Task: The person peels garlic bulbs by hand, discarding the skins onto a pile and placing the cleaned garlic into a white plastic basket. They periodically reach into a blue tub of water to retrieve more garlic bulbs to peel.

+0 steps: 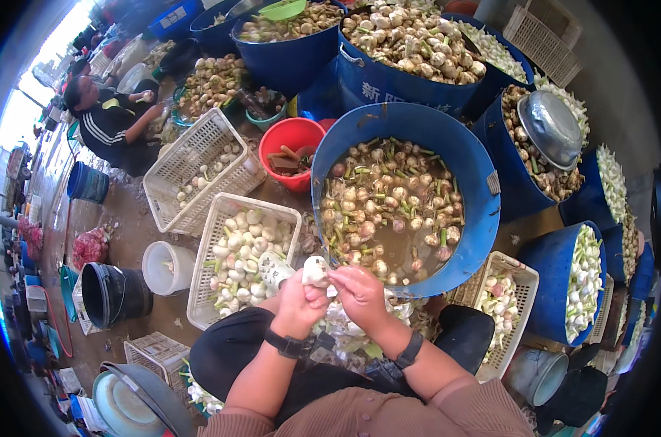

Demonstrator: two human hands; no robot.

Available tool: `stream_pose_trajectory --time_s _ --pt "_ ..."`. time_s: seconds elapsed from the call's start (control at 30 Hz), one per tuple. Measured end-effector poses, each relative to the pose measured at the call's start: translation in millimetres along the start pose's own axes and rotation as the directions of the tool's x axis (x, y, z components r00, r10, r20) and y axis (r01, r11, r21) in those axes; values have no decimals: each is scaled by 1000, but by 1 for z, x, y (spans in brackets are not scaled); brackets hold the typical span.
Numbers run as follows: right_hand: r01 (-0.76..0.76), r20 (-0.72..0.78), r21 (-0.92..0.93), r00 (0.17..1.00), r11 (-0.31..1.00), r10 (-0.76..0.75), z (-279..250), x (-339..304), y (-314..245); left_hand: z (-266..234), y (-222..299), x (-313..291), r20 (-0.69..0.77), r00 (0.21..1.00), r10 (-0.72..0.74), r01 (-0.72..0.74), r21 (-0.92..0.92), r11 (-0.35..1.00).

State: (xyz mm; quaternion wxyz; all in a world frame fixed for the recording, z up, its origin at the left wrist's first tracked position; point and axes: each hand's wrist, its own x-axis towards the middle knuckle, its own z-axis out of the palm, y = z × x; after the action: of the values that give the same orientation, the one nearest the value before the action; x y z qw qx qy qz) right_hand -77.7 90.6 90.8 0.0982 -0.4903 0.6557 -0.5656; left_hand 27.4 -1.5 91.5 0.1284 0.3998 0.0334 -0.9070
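My left hand [301, 307] is closed around a white garlic bulb [316, 271], held up over my lap. Against the bulb's right side, the fingers of my right hand [359, 293] are pinched together; what is between them, if anything, is hidden. Just beyond my hands stands a big blue tub [479, 197] with unpeeled garlic bulbs [378, 200] in murky water. To the left of my hands, a white crate [199, 295] holds peeled garlic bulbs [244, 244]. Loose pale skins [348, 324] lie beneath my hands, between my knees.
A red bucket [272, 138] with brown pieces stands beyond the crates. Another white crate [527, 291] sits at my right, near a blue barrel [556, 269] of peeled garlic. At left are a white bucket [159, 269] and a black bucket [104, 295]. A person [112, 116] sits far left.
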Motion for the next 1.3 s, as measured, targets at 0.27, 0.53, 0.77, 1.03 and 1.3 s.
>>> stream_pose_trajectory --time_s 0.27,0.53,0.77,1.03,1.3 --pt "-449 31 191 892 873 452 -16 7 -7 11 -9 -1 26 993 113 -114 43 993" --pt "-411 291 -64 864 909 411 -33 9 -30 -4 -8 -6 59 962 267 -273 248 930" --pt "-16 162 -183 986 983 46 -30 -4 -47 3 -13 -13 8 938 347 -338 252 907" --pt "-788 196 226 613 573 765 -24 -7 15 -4 -13 -9 93 964 250 -265 222 939" --pt "-777 315 524 558 350 768 27 -8 23 -34 12 3 99 781 617 -462 757 463"
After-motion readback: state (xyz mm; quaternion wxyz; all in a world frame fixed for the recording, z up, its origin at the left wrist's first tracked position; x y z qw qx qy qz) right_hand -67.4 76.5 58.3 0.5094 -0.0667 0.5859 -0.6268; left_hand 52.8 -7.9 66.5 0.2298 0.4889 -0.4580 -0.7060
